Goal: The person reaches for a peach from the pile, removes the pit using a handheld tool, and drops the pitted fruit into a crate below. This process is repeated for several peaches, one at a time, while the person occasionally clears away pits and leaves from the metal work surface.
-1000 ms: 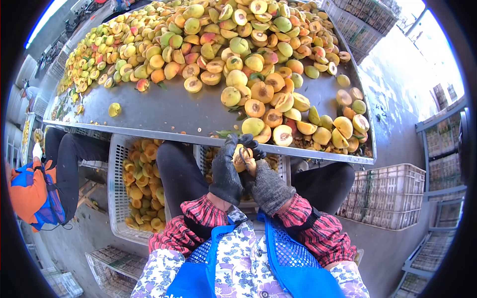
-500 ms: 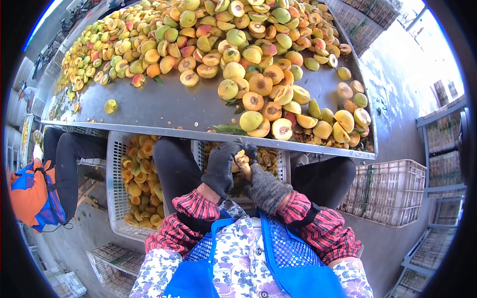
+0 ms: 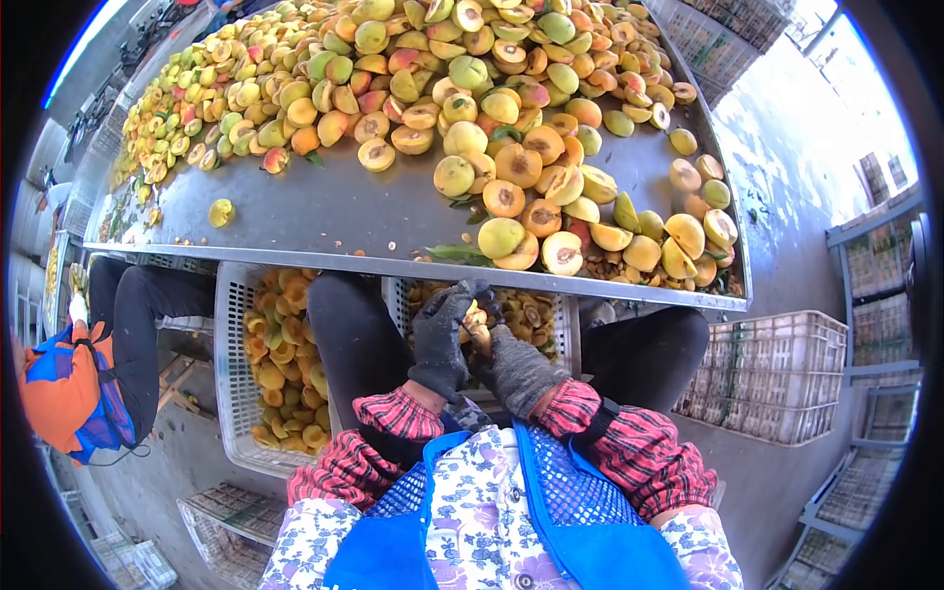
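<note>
My left hand (image 3: 440,332), in a dark grey glove, is closed around a yellow-orange peach half (image 3: 476,318). Close against it is my right hand (image 3: 521,366), gloved in lighter grey, with its fingers curled at the fruit; what they grip is too hidden to make out. Both hands are held between my knees, just below the front edge of the metal table (image 3: 339,211). Beneath them stands a white crate (image 3: 567,334) with peach halves in it. Heaped over the table are many cut peaches (image 3: 413,88), some showing brown stone hollows.
Left of my leg, a white crate (image 3: 232,369) holds peach halves. An orange and blue garment (image 3: 74,388) marks a person seated at the far left. Crates (image 3: 772,379) stand on the floor at right, near a metal rack (image 3: 875,369) of crates.
My hands have shifted slightly, still together around the peach half, which shows less now between the gloves. The whole view has moved a little; the fruit on the table lies as before.
</note>
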`<move>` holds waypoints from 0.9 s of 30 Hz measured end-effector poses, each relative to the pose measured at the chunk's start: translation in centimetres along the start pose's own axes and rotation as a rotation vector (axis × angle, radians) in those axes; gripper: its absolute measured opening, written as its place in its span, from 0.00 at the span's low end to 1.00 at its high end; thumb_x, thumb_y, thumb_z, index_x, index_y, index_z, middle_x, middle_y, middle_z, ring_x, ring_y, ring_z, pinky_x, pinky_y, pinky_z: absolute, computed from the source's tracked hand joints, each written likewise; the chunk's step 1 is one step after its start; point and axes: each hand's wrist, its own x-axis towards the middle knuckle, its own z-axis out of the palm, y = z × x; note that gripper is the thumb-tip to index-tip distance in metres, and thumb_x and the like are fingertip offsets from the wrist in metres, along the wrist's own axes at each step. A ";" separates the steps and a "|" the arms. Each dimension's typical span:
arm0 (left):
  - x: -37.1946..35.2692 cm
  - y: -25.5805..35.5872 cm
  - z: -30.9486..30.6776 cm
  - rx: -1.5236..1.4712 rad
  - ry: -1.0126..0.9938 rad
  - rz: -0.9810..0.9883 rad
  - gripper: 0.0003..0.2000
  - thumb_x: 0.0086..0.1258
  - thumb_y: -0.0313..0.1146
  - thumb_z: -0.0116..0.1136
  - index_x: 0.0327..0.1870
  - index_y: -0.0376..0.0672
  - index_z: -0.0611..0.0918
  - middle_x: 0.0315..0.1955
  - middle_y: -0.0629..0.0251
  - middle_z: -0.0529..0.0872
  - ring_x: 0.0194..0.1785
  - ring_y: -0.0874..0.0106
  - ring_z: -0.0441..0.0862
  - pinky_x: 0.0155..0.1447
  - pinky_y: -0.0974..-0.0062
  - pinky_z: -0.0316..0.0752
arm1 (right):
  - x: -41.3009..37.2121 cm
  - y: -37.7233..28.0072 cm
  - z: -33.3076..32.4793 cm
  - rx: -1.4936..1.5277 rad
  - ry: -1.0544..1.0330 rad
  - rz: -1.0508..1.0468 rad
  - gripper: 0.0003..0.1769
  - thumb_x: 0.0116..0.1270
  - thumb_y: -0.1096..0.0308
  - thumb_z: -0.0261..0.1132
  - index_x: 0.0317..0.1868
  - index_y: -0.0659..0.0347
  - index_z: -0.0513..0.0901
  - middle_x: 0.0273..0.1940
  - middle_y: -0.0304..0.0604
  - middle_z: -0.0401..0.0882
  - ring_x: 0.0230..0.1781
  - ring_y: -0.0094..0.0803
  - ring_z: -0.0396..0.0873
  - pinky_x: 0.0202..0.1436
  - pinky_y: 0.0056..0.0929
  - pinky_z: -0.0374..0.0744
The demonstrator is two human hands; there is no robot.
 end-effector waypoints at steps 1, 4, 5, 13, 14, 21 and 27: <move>-0.1 0.2 0.4 -0.024 0.053 -0.035 0.06 0.61 0.28 0.58 0.35 0.37 0.81 0.28 0.68 0.81 0.30 0.78 0.78 0.36 0.81 0.73 | 0.4 0.2 0.5 -0.008 -0.010 0.043 0.22 0.55 0.61 0.64 0.45 0.65 0.67 0.35 0.60 0.78 0.38 0.57 0.76 0.41 0.46 0.74; 0.0 -0.3 -0.3 -0.019 0.161 -0.097 0.05 0.60 0.30 0.60 0.29 0.37 0.81 0.23 0.71 0.79 0.26 0.81 0.75 0.31 0.83 0.70 | 2.4 2.5 3.3 -0.017 -0.020 0.066 0.24 0.54 0.59 0.65 0.45 0.65 0.67 0.35 0.61 0.77 0.39 0.56 0.76 0.41 0.46 0.74; 0.1 -0.4 -0.5 -0.004 0.186 -0.109 0.06 0.60 0.30 0.61 0.27 0.38 0.81 0.22 0.71 0.78 0.25 0.82 0.74 0.29 0.84 0.69 | 2.5 2.3 3.5 -0.007 -0.022 0.046 0.24 0.54 0.59 0.65 0.45 0.66 0.67 0.35 0.62 0.77 0.39 0.56 0.76 0.42 0.46 0.74; 0.4 0.2 -1.1 0.006 0.131 -0.151 0.05 0.59 0.28 0.61 0.25 0.38 0.80 0.19 0.72 0.75 0.20 0.82 0.70 0.23 0.84 0.64 | 3.1 1.6 4.4 -0.029 -0.037 0.014 0.24 0.53 0.61 0.64 0.45 0.69 0.69 0.35 0.62 0.77 0.38 0.57 0.76 0.41 0.46 0.73; 0.4 0.3 -1.0 0.000 0.125 -0.163 0.05 0.59 0.28 0.61 0.25 0.38 0.80 0.19 0.72 0.75 0.20 0.82 0.70 0.22 0.84 0.65 | 3.4 2.0 4.8 -0.056 -0.020 0.040 0.24 0.53 0.61 0.63 0.45 0.69 0.69 0.35 0.62 0.77 0.38 0.58 0.76 0.41 0.46 0.74; 1.5 -0.6 -3.3 0.107 -0.104 -0.095 0.07 0.59 0.28 0.60 0.35 0.34 0.81 0.26 0.65 0.81 0.25 0.77 0.76 0.30 0.82 0.72 | 4.5 1.9 2.4 -0.185 -0.313 -0.345 0.14 0.55 0.63 0.60 0.39 0.62 0.76 0.31 0.57 0.77 0.34 0.53 0.76 0.37 0.43 0.75; 0.7 1.1 -2.2 -0.078 -0.211 -0.300 0.09 0.62 0.30 0.56 0.36 0.33 0.81 0.29 0.60 0.83 0.31 0.72 0.80 0.37 0.74 0.78 | 4.3 3.4 1.2 -0.289 -0.331 -0.912 0.20 0.49 0.66 0.62 0.47 0.55 0.75 0.33 0.50 0.75 0.34 0.48 0.76 0.36 0.41 0.76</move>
